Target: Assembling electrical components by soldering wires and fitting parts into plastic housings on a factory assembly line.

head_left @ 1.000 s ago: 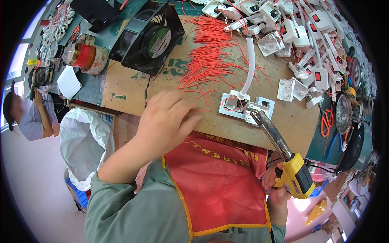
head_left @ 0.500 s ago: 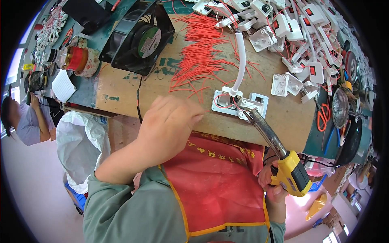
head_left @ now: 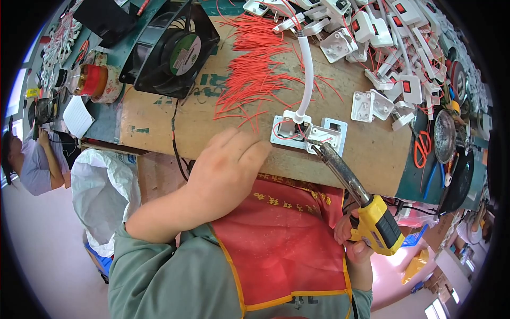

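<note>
My right hand (head_left: 351,235) is closed round a yellow-and-black soldering gun (head_left: 378,226). The gun's long metal barrel slants up to the left, and its tip is at a small opened white plastic housing (head_left: 325,137). The housing rests on a pale rectangular fixture (head_left: 287,142), with red wire at its parts and a white cable (head_left: 308,74) rising from it. Just left of the fixture is my left hand (head_left: 228,167), fingers bent and drawn together. Its fingertips face away from view, so anything between them is hidden.
Loose red wires (head_left: 257,64) lie in a heap beyond my left hand. A black fan (head_left: 172,50) stands at the left. White housings with red switches (head_left: 409,87) pile up at the far right, near orange-handled scissors (head_left: 422,149). Another person (head_left: 37,165) is at far left.
The view has shifted slightly, moving the bench scene a little left. My left hand's fingers have turned and drawn together beside the fixture. The soldering tip stays at the housing.
</note>
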The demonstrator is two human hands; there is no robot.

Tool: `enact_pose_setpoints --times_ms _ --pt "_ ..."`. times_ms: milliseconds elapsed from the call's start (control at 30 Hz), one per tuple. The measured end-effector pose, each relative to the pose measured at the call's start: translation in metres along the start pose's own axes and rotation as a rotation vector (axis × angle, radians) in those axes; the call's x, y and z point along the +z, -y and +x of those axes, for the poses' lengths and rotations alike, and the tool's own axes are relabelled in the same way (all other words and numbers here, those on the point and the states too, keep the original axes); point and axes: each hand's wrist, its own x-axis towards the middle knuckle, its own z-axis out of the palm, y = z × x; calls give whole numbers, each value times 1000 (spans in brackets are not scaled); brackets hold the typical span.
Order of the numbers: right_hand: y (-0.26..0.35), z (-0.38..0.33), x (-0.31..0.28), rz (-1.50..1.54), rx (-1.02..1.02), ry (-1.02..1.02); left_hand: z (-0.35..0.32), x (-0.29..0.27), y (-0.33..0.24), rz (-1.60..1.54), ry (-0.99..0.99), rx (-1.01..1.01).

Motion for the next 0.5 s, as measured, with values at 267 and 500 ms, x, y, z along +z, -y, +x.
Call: enact_pose_setpoints --times_ms 267,500 --pt "-6 4 1 -26 -21 -10 6 -6 -5 47 -105 -18" --pt "-8 3 2 -78 -35 -62 31 24 -6 -3 -419 126"
